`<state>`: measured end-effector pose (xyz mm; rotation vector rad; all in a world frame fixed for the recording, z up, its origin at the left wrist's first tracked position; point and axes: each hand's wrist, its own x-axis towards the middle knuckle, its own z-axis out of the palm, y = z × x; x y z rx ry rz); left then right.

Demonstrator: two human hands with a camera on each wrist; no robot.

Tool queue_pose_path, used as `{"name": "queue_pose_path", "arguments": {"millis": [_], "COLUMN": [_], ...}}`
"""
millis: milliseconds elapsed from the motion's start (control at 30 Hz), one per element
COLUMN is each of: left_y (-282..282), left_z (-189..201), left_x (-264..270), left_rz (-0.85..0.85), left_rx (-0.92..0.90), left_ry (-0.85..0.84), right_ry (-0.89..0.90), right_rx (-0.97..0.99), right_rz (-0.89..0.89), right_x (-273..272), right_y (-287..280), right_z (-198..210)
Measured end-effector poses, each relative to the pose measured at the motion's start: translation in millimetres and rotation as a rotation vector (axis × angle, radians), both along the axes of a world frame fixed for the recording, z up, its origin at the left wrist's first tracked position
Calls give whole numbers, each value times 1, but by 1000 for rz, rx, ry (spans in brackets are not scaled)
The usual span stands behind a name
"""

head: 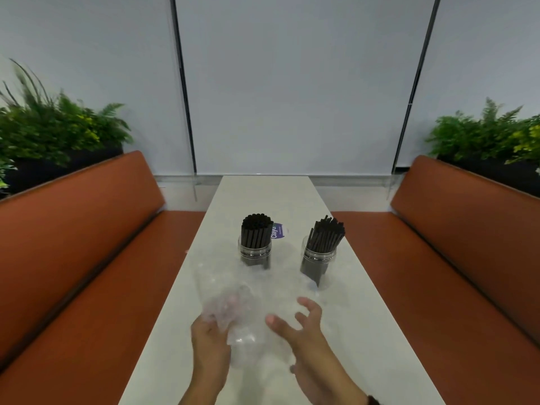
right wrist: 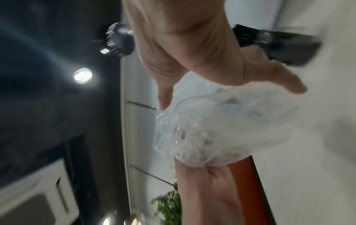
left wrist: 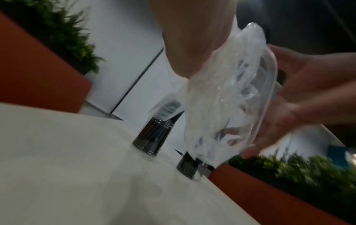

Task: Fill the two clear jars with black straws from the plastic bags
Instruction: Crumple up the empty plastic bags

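Note:
Two clear jars stand mid-table, each packed with upright black straws: the left jar (head: 256, 247) (left wrist: 152, 137) and the right jar (head: 320, 254) (left wrist: 189, 166). Near the front of the table my left hand (head: 214, 323) grips a crumpled clear plastic bag (head: 233, 305) (left wrist: 227, 94) (right wrist: 221, 126), bunched up in its fingers. My right hand (head: 295, 320) (right wrist: 231, 85) hovers beside the bag with fingers spread and relaxed; whether it touches the plastic is unclear. No straws show inside the bag.
The long white table (head: 365, 331) runs away from me between two orange benches (head: 87, 244) (head: 467, 244). A second clear bag with a purple label (head: 277, 230) lies behind the left jar. Planters with ferns (head: 58, 127) sit behind both benches.

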<state>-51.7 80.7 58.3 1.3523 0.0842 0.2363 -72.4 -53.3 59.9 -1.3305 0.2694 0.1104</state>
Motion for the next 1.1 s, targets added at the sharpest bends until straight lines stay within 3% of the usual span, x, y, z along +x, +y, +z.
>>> {"name": "queue_pose_path", "arguments": {"millis": [67, 167, 267, 367, 433, 500, 533, 633, 733, 800, 900, 1000, 1100], "left_y": [-10, -22, -17, -14, -15, -22, -24, -23, -18, -21, -27, -25, -24], "left_z": [11, 17, 9, -7, -19, -17, -11, -14, -23, -23, -16, -8, 0], "left_x": [-11, -14, -3, 8, 14, 14, 12, 15, 27, 30, 30, 32, 38], "left_rz": [-130, -182, -132, -81, -179, -201, -190, -45, 113, 83, -78, -172, -55], "left_rx": [-10, -24, 72, 263, 121, -93, -103, 32, 348, 472, 433, 285, 308], "left_ry": [24, 166, 242, 326, 371, 329, 284, 259, 223, 163, -18, -74, 12], "right_ry": [-44, -216, -373, -402, -353, -279, -245, -130, -91, -202, -363, -284, -305], "right_rx": [224, 337, 244, 178, 225, 224, 226, 128, -3, -68, -211, -274, -198], "right_rz": [109, 100, -143, -425, -441, -349, -307, -255, -247, -170, -41, -137, -365], "right_x": [11, 22, 20, 22, 23, 20, 18, 16, 16, 16, 23, 33, 39], "right_y": [-7, -5, 3, 2, 6, 13, 16, 12, 4, 4, 8, 8, 7], "right_z": [0, 0, -2, -10, -17, -23, -27, -38, -44, -38, -25, -19, -9]}}
